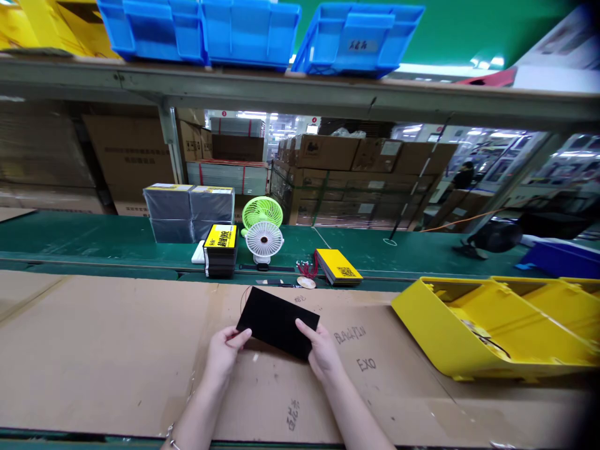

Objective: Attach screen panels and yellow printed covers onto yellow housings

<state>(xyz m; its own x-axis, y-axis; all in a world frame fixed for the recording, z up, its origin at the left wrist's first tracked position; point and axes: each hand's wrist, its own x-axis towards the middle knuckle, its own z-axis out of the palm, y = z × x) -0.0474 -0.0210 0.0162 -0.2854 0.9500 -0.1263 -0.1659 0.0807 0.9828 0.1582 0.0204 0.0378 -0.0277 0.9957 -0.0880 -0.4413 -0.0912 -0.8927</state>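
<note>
A flat black rectangular panel (279,322) is held tilted over the cardboard sheet (140,356), with a thin wire curving off its upper left corner. My left hand (226,350) pinches its lower left corner, thumb on top. At the right end, my right hand (321,350) grips it with the thumb across the face and the fingers hidden beneath. Beyond the panel stand a white fan (264,242), a green fan (262,212) and a stack of black pieces with a yellow printed top (221,250).
A yellow-topped stack (338,267) lies beside red wires (308,269) and a round disc (306,282). Yellow bins (435,337) stand at right. Wrapped grey blocks (190,214) sit at the back left. Blue bins (356,37) line the overhead shelf. A person (463,176) is in the background.
</note>
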